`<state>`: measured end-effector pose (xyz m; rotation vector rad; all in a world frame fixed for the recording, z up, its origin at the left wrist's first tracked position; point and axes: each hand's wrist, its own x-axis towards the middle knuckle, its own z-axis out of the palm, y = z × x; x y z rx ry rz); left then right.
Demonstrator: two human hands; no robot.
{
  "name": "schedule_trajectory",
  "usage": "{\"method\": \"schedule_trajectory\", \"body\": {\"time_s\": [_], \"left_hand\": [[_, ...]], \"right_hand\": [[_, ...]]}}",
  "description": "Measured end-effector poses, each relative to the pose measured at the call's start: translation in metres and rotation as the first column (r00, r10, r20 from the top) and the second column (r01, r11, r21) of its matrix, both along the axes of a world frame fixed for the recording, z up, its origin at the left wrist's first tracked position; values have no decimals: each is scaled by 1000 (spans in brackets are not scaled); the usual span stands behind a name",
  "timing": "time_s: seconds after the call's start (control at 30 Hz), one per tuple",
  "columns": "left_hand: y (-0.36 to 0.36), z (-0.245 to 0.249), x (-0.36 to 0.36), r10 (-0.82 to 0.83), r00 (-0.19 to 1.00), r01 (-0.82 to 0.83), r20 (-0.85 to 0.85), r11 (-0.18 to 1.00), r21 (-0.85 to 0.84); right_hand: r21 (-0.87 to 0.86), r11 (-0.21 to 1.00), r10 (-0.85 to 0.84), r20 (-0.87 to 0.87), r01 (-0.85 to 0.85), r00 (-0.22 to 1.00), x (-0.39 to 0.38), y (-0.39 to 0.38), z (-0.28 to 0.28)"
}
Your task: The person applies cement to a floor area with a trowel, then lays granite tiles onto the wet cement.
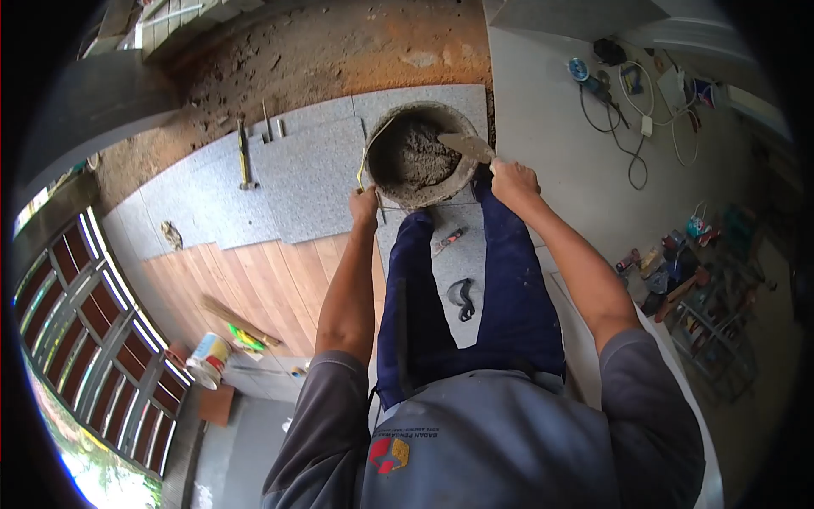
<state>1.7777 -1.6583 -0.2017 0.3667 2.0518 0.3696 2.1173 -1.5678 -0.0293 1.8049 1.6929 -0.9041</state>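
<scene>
A round bucket (379, 174) of wet grey mortar (417, 153) stands in front of my feet on grey speckled tiles. My left hand (364, 206) is closed at its left side, around the lower end of the bucket's yellow handle (360, 176). My right hand (515, 181) grips a trowel (466, 146) by its handle at the right rim. The mortar-smeared blade reaches over the rim, above the mortar. Between my legs lie a small red-and-grey hand tool (449, 240) and a dark curved object (462, 299).
A hammer (244, 161) rests on the grey tiles (309, 178) at left, beside bare soil (297, 59). An angle grinder (585, 75) and cords lie at upper right. Piled tools (670, 263) are at right. A white pail (208, 356) and a broom (237, 318) are at lower left.
</scene>
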Motion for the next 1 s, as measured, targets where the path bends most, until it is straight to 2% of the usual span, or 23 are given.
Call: {"method": "schedule_trajectory", "body": {"time_s": [0.07, 0.17, 0.2, 0.27, 0.3, 0.4, 0.53, 0.67, 0.77, 0.83, 0.93, 1.0], "left_hand": [[-19, -47, -10, 77, 997, -77, 14, 997, 28], [-11, -15, 8, 231, 968, -232, 101, 973, -1], [-14, -22, 12, 285, 948, -287, 143, 958, -10], [-22, -34, 23, 278, 947, -286, 159, 958, 30], [-28, -39, 25, 273, 948, -284, 164, 957, 52], [-25, -39, 31, 358, 904, -367, 234, 930, -7], [-24, -59, 20, 370, 846, -403, 383, 915, 7], [-27, -68, 17, 356, 855, -407, 378, 911, 62], [-30, -73, 12, 367, 830, -450, 420, 886, 114], [-29, -73, 15, 409, 794, -509, 449, 852, 124], [-25, -79, 12, 463, 747, -552, 477, 832, 57], [-24, -77, 14, 457, 777, -541, 433, 836, 89]], "right_hand": [[4, 998, 70, 1, -70, 998, -2, 15, -25], [38, 980, 197, -44, -196, 979, -9, 35, -65], [51, 975, 217, -42, -215, 975, -12, 42, -80], [74, 966, 249, -34, -246, 968, -19, 52, -107], [148, 957, 260, -47, -250, 965, -20, 53, -130], [159, 927, 358, -95, -341, 929, -38, 55, -166], [199, 854, 510, -137, -481, 849, -68, 21, -211], [223, 871, 478, -190, -437, 857, -51, 0, -199], [88, 937, 349, -132, -339, 928, -31, 12, -152], [118, 966, 240, -66, -231, 969, -29, 16, -137], [125, 985, 114, 13, -115, 993, -31, 26, -154], [103, 991, 81, 36, -84, 996, -40, 39, -174]]}}
